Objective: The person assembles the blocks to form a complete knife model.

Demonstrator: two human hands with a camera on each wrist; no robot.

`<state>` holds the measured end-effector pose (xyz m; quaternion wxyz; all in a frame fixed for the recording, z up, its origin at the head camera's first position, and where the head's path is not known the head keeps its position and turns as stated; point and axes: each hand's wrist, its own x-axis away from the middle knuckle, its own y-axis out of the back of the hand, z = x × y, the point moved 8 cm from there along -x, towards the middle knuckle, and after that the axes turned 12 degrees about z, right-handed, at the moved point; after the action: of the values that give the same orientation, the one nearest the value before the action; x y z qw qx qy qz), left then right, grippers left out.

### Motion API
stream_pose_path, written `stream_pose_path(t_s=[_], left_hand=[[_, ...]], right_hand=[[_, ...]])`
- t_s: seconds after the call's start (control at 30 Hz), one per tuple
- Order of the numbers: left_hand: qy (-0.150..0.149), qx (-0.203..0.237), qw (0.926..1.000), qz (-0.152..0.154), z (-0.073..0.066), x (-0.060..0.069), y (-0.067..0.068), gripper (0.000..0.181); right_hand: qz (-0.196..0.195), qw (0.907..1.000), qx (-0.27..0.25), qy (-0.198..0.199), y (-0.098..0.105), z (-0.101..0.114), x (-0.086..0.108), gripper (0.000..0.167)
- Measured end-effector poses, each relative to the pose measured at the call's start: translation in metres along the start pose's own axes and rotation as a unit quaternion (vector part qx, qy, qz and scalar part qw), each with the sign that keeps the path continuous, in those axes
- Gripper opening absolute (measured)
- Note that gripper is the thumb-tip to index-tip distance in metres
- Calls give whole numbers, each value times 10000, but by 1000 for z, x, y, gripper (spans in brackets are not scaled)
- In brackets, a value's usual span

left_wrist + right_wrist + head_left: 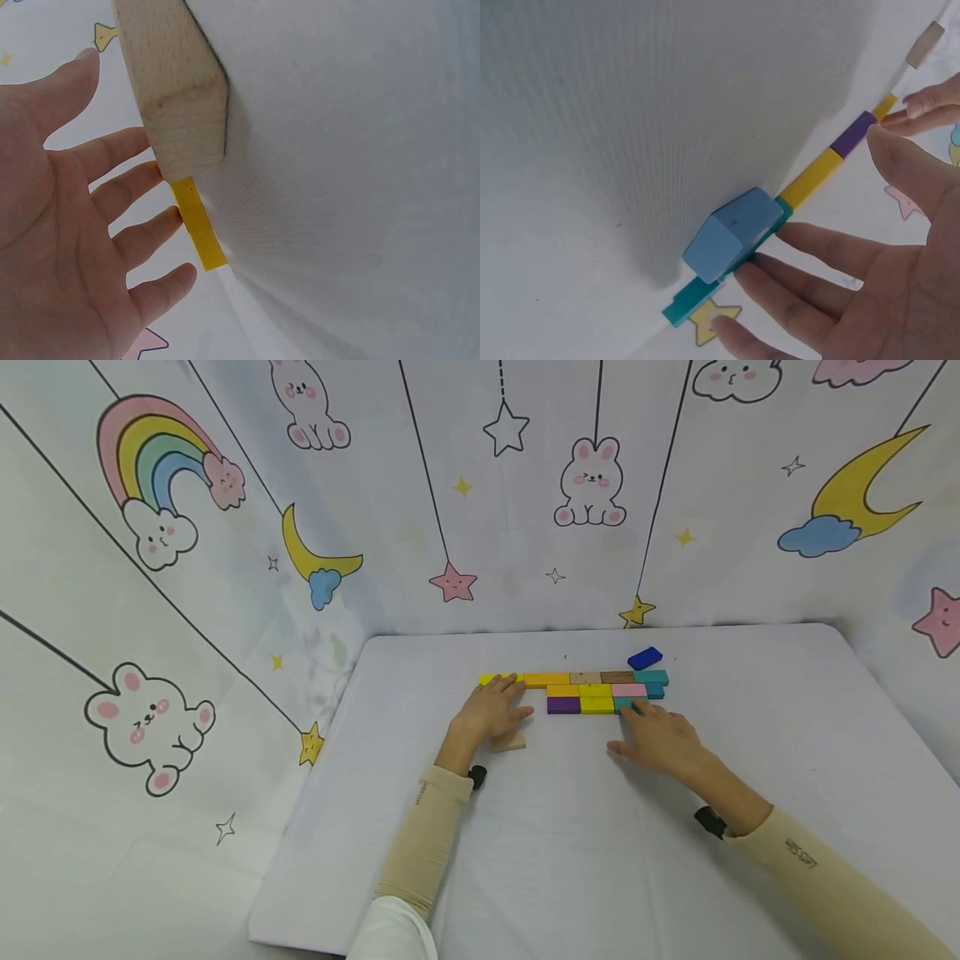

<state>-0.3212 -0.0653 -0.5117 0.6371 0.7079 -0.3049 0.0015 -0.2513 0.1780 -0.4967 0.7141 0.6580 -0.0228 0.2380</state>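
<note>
Wooden blocks lie side by side in three rows. My left hand [491,706] has its fingers extended, touching the yellow block [489,679] at the back row's left end. Below its thumb lies a plain wooden block [508,742], large in the left wrist view. My right hand [662,739], fingers loosely extended, touches the teal block [622,704] at the front row's right end. A light blue block [735,234] sits by its fingers in the right wrist view, hidden in the head view. Left of the teal one are a yellow block [597,705] and a purple block [563,705].
A dark blue block [645,658] lies apart behind the rows. The middle row includes a pink block [628,690]; the back row includes a brown block [617,677]. White cloth covers the table [555,843], with a cartoon-printed curtain [517,527] behind it.
</note>
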Motion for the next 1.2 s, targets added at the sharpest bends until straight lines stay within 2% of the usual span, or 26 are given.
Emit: stream_pose_path(t_s=[0.33, 0.53, 0.8, 1.0, 1.2], left_hand=[[41, -7, 10000, 61, 1, -2, -1, 68], [39, -61, 10000, 65, 1, -3, -2, 67], [25, -78, 10000, 58, 1, -2, 0, 67], [48, -80, 9999, 58, 0, -1, 0, 67], [27, -82, 10000, 51, -1, 0, 1, 68]], right_hand=[[-19, 9999, -167, 32, 2, -1, 1, 82], [-219, 9985, -491, 112, 14, -7, 0, 82], [-170, 9952, -910, 308, 28, -33, -22, 79], [-157, 9950, -922, 365, 32, -53, -35, 78], [-195, 9946, -939, 400, 32, -62, -44, 82]])
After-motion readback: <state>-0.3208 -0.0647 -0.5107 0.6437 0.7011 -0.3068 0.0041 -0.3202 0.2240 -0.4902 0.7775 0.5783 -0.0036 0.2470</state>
